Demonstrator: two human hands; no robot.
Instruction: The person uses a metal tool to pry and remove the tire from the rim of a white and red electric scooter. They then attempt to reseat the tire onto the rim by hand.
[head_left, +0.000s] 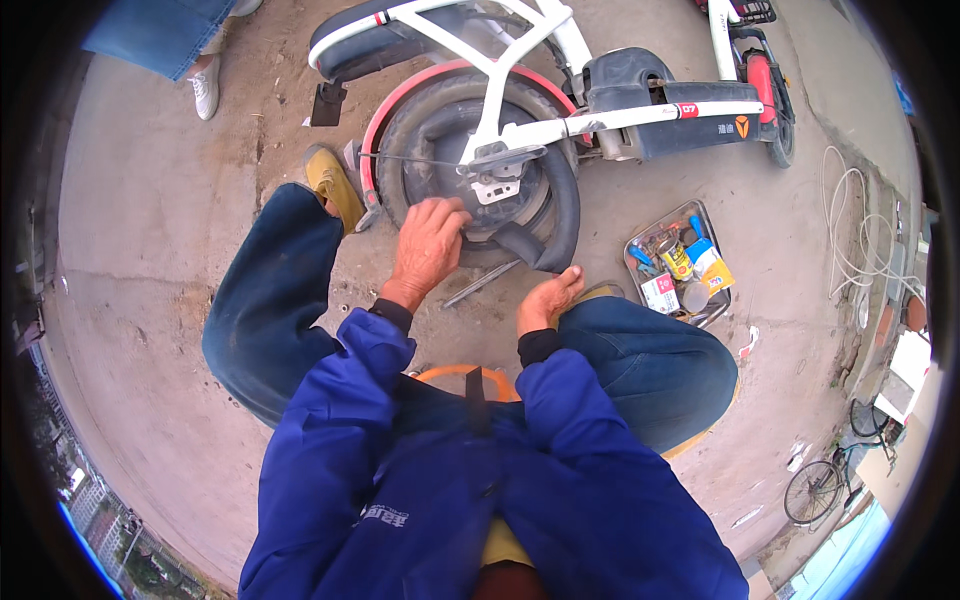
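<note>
A white electric scooter (487, 90) lies before me with its rear wheel facing my hands. Part of a black rubber inner tube (564, 202) hangs out of the tyre (391, 142) in a loop at the wheel's lower right. My left hand (431, 244) is at the lower left of the wheel, its fingers bent over the tyre's edge; its fingertips are partly hidden. Just below the loop's bottom, my right hand (547, 300) is turned up, fingertips close to the tube. Whether it grips the rubber is unclear. A metal bar (480, 285) lies under the wheel between my hands.
A metal tray (634, 281) right of my knee holds a yellow can (676, 259), blue-handled tools, and small boxes. White cable (844, 217) is coiled farther right. Another person's shoe (204, 90) is at upper left. A bicycle (817, 487) stands at lower right.
</note>
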